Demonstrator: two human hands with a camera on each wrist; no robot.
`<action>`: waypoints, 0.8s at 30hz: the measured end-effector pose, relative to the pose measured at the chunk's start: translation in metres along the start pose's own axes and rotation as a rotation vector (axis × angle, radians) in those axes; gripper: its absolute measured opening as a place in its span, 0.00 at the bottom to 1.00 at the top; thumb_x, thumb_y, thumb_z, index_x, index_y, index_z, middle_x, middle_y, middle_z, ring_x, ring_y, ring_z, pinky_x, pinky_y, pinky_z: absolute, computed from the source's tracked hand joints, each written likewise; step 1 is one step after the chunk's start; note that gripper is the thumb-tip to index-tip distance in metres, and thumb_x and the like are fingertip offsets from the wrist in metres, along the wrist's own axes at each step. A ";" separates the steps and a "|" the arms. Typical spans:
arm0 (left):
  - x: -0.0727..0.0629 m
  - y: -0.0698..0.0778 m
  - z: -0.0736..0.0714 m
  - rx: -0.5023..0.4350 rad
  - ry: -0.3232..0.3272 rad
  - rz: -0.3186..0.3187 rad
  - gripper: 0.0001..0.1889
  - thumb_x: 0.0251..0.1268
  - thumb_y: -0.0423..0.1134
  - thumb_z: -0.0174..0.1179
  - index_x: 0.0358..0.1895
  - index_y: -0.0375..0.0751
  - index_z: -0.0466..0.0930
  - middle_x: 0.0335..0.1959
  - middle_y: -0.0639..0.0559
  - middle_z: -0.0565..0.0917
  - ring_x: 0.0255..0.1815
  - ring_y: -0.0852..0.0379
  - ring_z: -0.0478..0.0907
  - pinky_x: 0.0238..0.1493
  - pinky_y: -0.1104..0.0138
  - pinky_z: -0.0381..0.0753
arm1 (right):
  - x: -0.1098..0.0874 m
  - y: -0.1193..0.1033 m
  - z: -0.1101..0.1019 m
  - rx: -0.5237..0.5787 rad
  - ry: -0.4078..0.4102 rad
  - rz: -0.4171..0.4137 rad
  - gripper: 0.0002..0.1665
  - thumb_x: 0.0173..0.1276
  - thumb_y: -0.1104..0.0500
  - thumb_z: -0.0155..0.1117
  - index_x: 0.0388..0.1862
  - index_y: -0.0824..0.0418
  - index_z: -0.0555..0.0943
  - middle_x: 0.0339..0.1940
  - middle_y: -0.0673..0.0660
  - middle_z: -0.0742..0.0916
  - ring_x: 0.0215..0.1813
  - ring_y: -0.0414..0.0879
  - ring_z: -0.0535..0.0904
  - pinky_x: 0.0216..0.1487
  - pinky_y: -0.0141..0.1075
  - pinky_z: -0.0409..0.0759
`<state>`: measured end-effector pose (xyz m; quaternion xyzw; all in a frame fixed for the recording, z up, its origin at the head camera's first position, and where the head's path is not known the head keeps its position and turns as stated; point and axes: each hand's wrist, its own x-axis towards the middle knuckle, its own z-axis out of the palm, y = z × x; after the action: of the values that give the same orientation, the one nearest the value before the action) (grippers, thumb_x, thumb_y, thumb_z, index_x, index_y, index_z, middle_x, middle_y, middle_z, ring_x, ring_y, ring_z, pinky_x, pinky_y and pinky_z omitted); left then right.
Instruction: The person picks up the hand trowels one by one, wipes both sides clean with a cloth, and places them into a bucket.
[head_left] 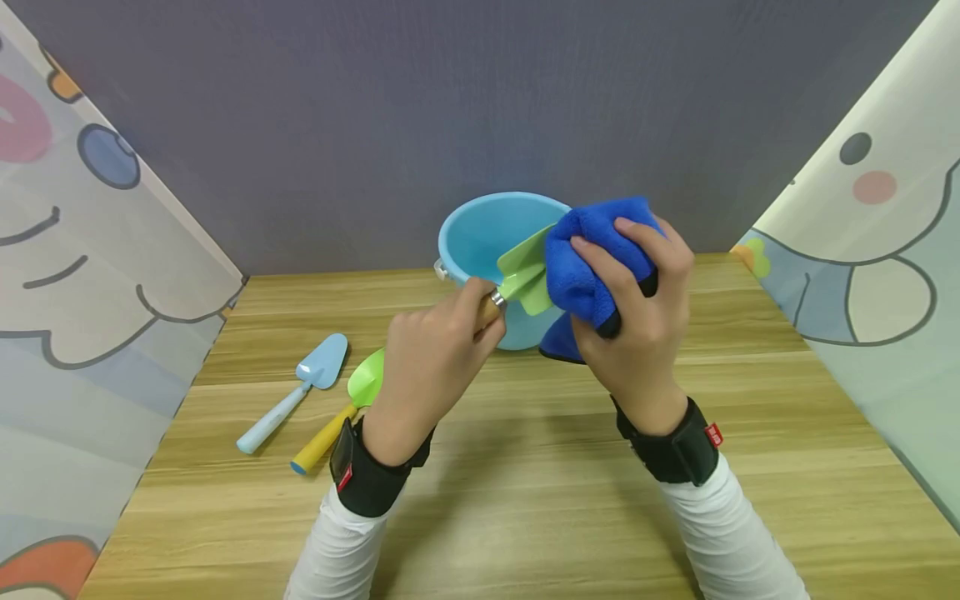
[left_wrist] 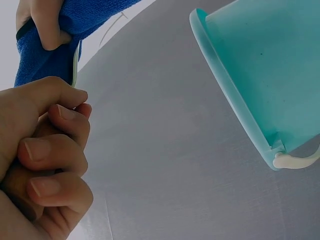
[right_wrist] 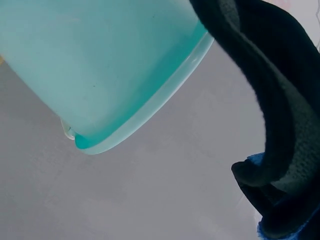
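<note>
My left hand point(head_left: 431, 350) grips the wooden handle point(head_left: 489, 310) of a hand trowel with a light green blade point(head_left: 521, 267). In the left wrist view, the fingers curl round that brown handle point(left_wrist: 20, 187). A blue cloth point(head_left: 588, 258) with black edging is bunched in my right hand point(head_left: 641, 321), its fingers bent over the top. The cloth lies against the far end of the blade and hides the tip. Both hands are raised in front of a light blue bucket point(head_left: 480, 229). Dark folds of the cloth point(right_wrist: 280, 100) fill the right side of the right wrist view.
On the wooden table point(head_left: 510, 500), to the left, lie a pale blue trowel point(head_left: 322, 362) and a green trowel with a yellow handle point(head_left: 326, 437), partly hidden by my left arm. A grey wall point(head_left: 337, 142) stands behind the bucket, with cartoon-printed panels point(head_left: 847, 250) at the sides.
</note>
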<state>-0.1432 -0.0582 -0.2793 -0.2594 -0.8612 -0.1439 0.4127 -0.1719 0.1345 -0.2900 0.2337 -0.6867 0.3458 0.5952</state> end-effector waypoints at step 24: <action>-0.001 0.000 0.006 -0.013 -0.010 -0.018 0.04 0.64 0.33 0.63 0.38 0.38 0.78 0.13 0.58 0.63 0.11 0.63 0.53 0.16 0.72 0.48 | 0.009 0.011 -0.011 0.044 0.008 0.142 0.19 0.60 0.67 0.68 0.51 0.58 0.85 0.60 0.68 0.78 0.65 0.61 0.76 0.68 0.51 0.75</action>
<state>-0.1467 -0.0561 -0.2836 -0.2550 -0.8646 -0.1521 0.4054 -0.1746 0.1508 -0.2828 0.1958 -0.6914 0.4031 0.5666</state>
